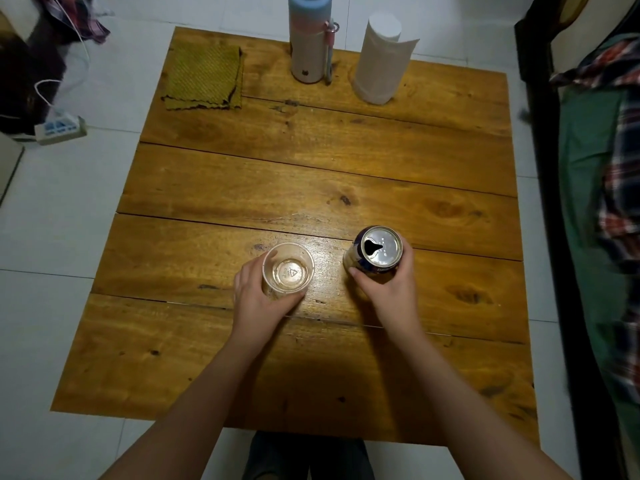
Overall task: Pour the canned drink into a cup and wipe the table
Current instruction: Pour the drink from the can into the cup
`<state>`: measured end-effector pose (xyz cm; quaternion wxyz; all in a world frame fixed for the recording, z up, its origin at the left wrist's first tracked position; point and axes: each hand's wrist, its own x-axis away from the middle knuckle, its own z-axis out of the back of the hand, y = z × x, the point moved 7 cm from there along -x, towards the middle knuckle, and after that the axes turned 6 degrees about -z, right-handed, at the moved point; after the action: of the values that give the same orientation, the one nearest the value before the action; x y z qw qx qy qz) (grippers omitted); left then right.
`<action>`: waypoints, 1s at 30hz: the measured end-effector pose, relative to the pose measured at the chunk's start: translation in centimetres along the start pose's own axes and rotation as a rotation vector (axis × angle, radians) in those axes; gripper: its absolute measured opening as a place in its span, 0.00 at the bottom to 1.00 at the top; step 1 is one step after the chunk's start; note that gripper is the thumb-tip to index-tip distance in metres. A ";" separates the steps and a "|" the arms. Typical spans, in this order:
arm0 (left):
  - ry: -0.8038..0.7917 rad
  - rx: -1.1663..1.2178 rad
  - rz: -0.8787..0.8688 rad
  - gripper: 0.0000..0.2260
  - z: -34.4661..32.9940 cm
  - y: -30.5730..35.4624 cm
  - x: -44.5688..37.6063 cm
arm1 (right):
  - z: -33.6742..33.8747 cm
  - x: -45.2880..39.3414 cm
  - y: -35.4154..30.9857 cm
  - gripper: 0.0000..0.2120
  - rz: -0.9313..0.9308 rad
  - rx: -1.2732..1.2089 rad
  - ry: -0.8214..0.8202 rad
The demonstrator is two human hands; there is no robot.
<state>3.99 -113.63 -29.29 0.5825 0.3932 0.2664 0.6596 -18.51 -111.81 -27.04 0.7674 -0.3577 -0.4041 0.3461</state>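
Observation:
A clear plastic cup (288, 268) stands upright on the wooden table (311, 174), near the front middle. My left hand (256, 299) wraps around its near side. To its right a blue drink can (380, 250) with its silver top opened stands upright. My right hand (388, 289) grips the can from the near side. A folded yellow-green cloth (204, 76) lies flat at the table's far left corner. The cup looks empty or nearly so.
A pale thermos bottle (311, 39) and a white paper towel roll (381, 60) stand at the far edge. A power strip with a cable (60, 129) lies on the tiled floor to the left. A dark bed frame with clothes (595, 202) runs along the right.

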 end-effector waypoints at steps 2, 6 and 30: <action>-0.001 0.010 -0.003 0.35 0.0 0.3 -0.3 | 0.0 -0.1 0.0 0.39 -0.007 -0.007 0.006; -0.008 0.049 -0.021 0.34 0.3 1.1 -0.7 | 0.2 -0.1 -0.2 0.38 -0.011 -0.012 0.007; 0.051 0.257 -0.210 0.29 13.7 23.7 2.5 | 12.0 10.2 -21.8 0.41 0.244 -0.076 -0.013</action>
<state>2.03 -116.87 -2.05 0.5860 0.4179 0.4028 0.5654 -19.21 -111.21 -0.16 0.7029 -0.4309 -0.3755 0.4234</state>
